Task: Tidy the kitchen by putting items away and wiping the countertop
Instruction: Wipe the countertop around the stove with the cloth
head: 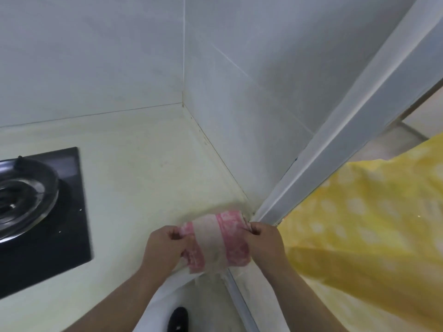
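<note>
A pale cream stone countertop (143,178) fills the middle of the view and runs into a corner of white tiled wall (239,68). At its front right corner, both hands hold a soft cloth with pink and beige stripes (217,238), stretched between them. The left hand (165,245) has its fingers curled in and grips the cloth's left edge, with the thumb on top. The right hand (263,240) is curled the same way round the cloth's right edge, just beside the foot of a white door frame (359,121) that rises diagonally up to the right. The cloth hangs partly over the front edge of the countertop. Its far part is blurred, so I cannot tell whether it lies on the surface. Well apart from it, at the countertop's left edge, a black glass gas hob (69,224) is set into the surface and carries a round metal burner ring (26,197). A yellow garment with white dots (371,236) fills the lower right. Below the hands, a black shoe (178,319) stands on the pale floor.
</note>
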### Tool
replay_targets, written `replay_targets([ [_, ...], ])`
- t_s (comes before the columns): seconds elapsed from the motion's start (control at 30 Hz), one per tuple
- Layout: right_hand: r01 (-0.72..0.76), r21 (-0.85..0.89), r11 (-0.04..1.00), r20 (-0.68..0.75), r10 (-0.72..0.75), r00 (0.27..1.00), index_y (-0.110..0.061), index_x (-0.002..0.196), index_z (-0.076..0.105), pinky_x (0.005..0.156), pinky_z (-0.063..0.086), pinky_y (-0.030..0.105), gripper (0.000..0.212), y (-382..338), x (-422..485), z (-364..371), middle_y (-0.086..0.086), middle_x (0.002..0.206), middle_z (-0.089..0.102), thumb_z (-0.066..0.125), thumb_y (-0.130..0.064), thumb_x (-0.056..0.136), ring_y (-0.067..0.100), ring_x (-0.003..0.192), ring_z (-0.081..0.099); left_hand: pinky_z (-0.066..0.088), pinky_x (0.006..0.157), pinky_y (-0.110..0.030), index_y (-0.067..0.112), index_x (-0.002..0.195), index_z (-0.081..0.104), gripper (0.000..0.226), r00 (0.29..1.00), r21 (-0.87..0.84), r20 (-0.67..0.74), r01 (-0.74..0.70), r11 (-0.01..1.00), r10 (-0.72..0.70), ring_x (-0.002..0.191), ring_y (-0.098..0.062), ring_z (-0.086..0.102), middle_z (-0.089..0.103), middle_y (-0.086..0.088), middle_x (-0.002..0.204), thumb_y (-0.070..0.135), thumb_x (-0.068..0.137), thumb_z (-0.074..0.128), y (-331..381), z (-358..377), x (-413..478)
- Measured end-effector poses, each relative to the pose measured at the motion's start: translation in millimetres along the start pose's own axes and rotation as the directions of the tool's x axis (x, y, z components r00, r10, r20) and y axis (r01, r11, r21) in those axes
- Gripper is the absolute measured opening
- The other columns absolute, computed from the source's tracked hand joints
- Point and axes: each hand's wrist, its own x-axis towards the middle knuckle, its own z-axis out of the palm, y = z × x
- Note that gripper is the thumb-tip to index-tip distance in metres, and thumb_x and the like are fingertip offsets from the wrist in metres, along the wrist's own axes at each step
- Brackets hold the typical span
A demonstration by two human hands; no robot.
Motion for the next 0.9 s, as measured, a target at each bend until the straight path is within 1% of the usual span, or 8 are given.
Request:
replay_targets([
  [0.07, -0.024, -0.070, 0.997, -0.025, 0.023, 0.999, -0.017, 0.051, 0.045, 0.046, 0.023, 0.026, 0.044, 8.6, 13.3, -0.3, -0.003, 0.044, 0.038, 0.071, -0.028, 0.085, 0.010, 0.042, 0.033, 0.051, 0.051, -0.028, 0.019, 0.055, 0.070, 0.023, 1.000, 0.114, -0.024, -0.009, 0.993, 0.012, 0.043, -0.009, 0.058, 0.064, 0.003, 0.047, 0.005, 0.072, 0.075, 1.1, 14.9, 7.9],
  [0.3, -0.012, -0.294, 0.956, -0.054, -0.004, 0.999, -0.017, 0.062, 0.055, 0.051, 0.036, 0.030, 0.031, 20.1, 47.6, 8.3, 0.002, 0.064, 0.056, 0.059, -0.026, 0.091, 0.018, 0.058, 0.051, 0.037, 0.046, -0.024, 0.012, 0.062, 0.067, 0.017, 0.983, 0.231, -0.182, 0.077, 0.970, -0.035, 0.047, -0.014, 0.055, 0.062, -0.001, 0.052, 0.021, 0.075, 0.073, -5.5, 50.0, 33.0],
  [0.4, 0.055, -0.439, 0.897, -0.029, -0.075, 0.997, -0.014, 0.086, 0.069, 0.061, 0.037, 0.030, 0.022, 20.9, 55.5, 19.6, 0.011, 0.085, 0.065, 0.056, -0.030, 0.092, 0.030, 0.080, 0.061, 0.041, 0.046, -0.027, 0.009, 0.060, 0.063, 0.021, 0.973, 0.304, -0.226, 0.107, 0.947, -0.037, 0.052, -0.016, 0.061, 0.064, -0.003, 0.053, 0.023, 0.076, 0.066, -9.7, 55.5, 36.2],
  [0.57, 0.009, -0.228, 0.974, 0.021, -0.005, 1.000, -0.018, 0.089, 0.061, 0.067, 0.039, 0.030, 0.014, 20.2, 64.1, 27.6, 0.006, 0.085, 0.063, 0.050, -0.021, 0.098, 0.031, 0.087, 0.063, 0.046, 0.060, -0.031, 0.011, 0.068, 0.061, 0.015, 0.962, 0.283, -0.273, 0.081, 0.956, 0.000, 0.068, -0.024, 0.064, 0.068, -0.004, 0.066, 0.017, 0.081, 0.060, -14.6, 66.2, 38.2],
  [0.63, -0.001, -0.056, 0.998, 0.078, 0.005, 0.997, -0.018, 0.108, 0.062, 0.074, 0.041, 0.029, 0.017, 21.9, 63.7, 27.6, 0.003, 0.094, 0.062, 0.048, -0.015, 0.099, 0.029, 0.096, 0.064, 0.048, 0.068, -0.031, 0.017, 0.085, 0.061, 0.003, 0.962, 0.213, -0.272, 0.042, 0.976, 0.018, 0.080, -0.023, 0.066, 0.069, 0.001, 0.082, 0.015, 0.083, 0.060, -16.5, 69.0, 31.4],
  [0.7, 0.039, 0.015, 0.999, 0.190, -0.041, 0.981, -0.018, 0.135, 0.054, 0.083, 0.045, 0.028, 0.036, 27.3, 60.4, 23.4, 0.000, 0.109, 0.062, 0.046, -0.012, 0.100, 0.023, 0.102, 0.062, 0.053, 0.074, -0.033, 0.027, 0.098, 0.060, 0.020, 0.974, 0.173, -0.205, -0.061, 0.983, 0.096, 0.084, -0.017, 0.068, 0.069, 0.007, 0.091, 0.017, 0.081, 0.059, -22.1, 70.0, 18.5],
  [0.8, 0.254, -0.130, 0.958, 0.371, -0.191, 0.909, -0.018, 0.137, 0.056, 0.085, 0.052, 0.026, 0.041, 39.9, 56.0, 11.7, 0.000, 0.112, 0.066, 0.051, -0.010, 0.097, 0.015, 0.097, 0.063, 0.053, 0.089, -0.034, 0.032, 0.107, 0.062, 0.020, 0.976, 0.312, 0.054, -0.215, 0.925, 0.209, 0.094, -0.006, 0.063, 0.064, 0.013, 0.104, 0.022, 0.091, 0.055, -37.8, 70.6, 0.7],
  [0.9, 0.372, -0.185, 0.910, 0.456, -0.256, 0.852, -0.017, 0.135, 0.057, 0.090, 0.054, 0.034, 0.039, 48.2, 57.4, 12.1, 0.000, 0.113, 0.064, 0.056, -0.012, 0.096, 0.015, 0.096, 0.063, 0.025, 0.110, -0.010, 0.030, 0.143, 0.045, 0.046, 0.923, 0.556, 0.270, -0.382, 0.738, 0.274, 0.134, -0.002, 0.039, 0.031, 0.015, 0.152, 0.026, 0.098, 0.053, -57.0, 74.5, -1.0],
])
